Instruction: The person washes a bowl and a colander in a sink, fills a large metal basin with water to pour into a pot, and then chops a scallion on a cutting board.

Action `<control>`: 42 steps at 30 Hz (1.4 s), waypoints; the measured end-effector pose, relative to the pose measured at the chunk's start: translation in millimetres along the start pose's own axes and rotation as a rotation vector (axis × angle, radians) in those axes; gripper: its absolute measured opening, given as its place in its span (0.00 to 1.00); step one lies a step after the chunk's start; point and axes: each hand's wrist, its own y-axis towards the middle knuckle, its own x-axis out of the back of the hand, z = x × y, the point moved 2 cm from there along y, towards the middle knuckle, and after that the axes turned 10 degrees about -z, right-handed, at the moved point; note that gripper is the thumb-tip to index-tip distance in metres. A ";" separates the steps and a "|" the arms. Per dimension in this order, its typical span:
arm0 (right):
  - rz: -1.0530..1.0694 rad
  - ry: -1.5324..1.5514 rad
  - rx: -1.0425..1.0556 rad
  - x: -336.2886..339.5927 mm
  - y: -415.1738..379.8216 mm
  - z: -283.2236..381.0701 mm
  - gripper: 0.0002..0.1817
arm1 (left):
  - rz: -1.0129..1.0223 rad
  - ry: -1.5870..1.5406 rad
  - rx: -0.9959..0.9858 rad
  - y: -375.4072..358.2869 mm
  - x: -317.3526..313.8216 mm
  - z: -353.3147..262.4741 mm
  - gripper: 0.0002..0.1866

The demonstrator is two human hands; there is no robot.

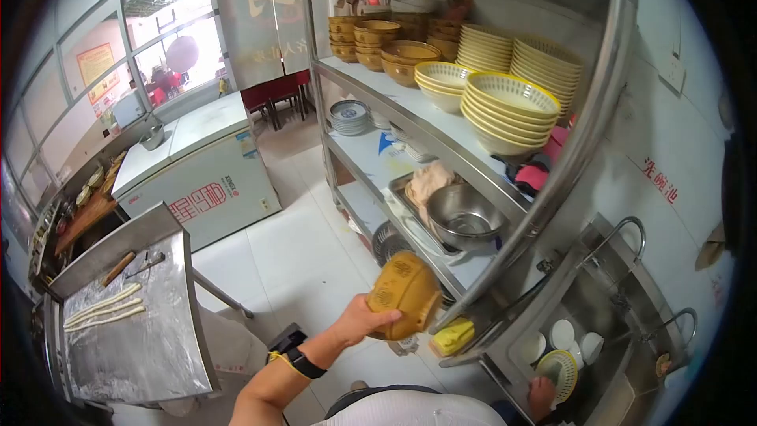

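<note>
In my left hand (365, 321) is a brown patterned bowl (404, 288), tipped on its side in front of the shelf rack, with my thumb pressed on its outer wall. My right hand (542, 394) is low at the right, over the sink's near edge, with its fingers closed at the rim of a yellow-rimmed bowl (561, 375); part of that hand is cut off from sight. Several small white cups or bowls (562, 334) lie beside this bowl in the steel sink (516, 339).
A steel shelf rack (465, 138) holds stacked brown bowls (410, 54), stacked yellow-rimmed bowls (509, 106), small plates (349, 116) and a metal basin (465, 213). A yellow cloth-like item (453, 337) sits by the rack's foot. Dough strips (102, 312) lie on a steel table (158, 347) at left, before a white freezer (205, 189).
</note>
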 end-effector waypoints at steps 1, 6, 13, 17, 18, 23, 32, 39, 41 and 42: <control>-0.011 0.105 -0.160 8.1 1.3 5.6 0.10 | -0.057 0.072 -0.063 0.0 22.9 -8.6 0.18; 0.416 -0.071 -0.210 18.9 13.2 0.9 0.14 | -0.183 0.319 -0.257 0.5 107.1 -70.2 0.15; -0.295 -0.018 -0.274 17.6 59.5 118.2 0.21 | -0.329 0.884 -0.608 54.1 181.6 -157.6 0.13; -0.369 0.045 -0.159 -11.1 93.2 167.6 0.19 | -0.339 0.838 -0.473 96.2 199.0 -233.9 0.16; -0.410 0.178 -0.230 -21.9 102.8 180.3 0.19 | -0.335 0.862 -0.472 112.4 204.6 -252.0 0.16; -0.343 0.358 -0.418 -78.2 157.1 226.2 0.19 | -0.382 0.830 -0.764 207.8 203.1 -364.6 0.16; -0.355 0.208 -0.143 -103.7 256.3 285.3 0.15 | -0.371 1.255 -0.977 375.2 150.9 -535.9 0.15; -0.448 0.283 -0.438 -144.7 246.6 341.6 0.15 | -0.148 1.549 -1.105 489.1 125.9 -590.9 0.16; -0.514 0.285 -0.528 -161.5 240.4 371.8 0.16 | -0.124 1.676 -1.063 523.5 122.4 -601.2 0.17; -0.510 0.233 -0.654 -163.8 241.2 390.0 0.17 | -0.051 1.625 -1.334 533.4 117.8 -598.2 0.16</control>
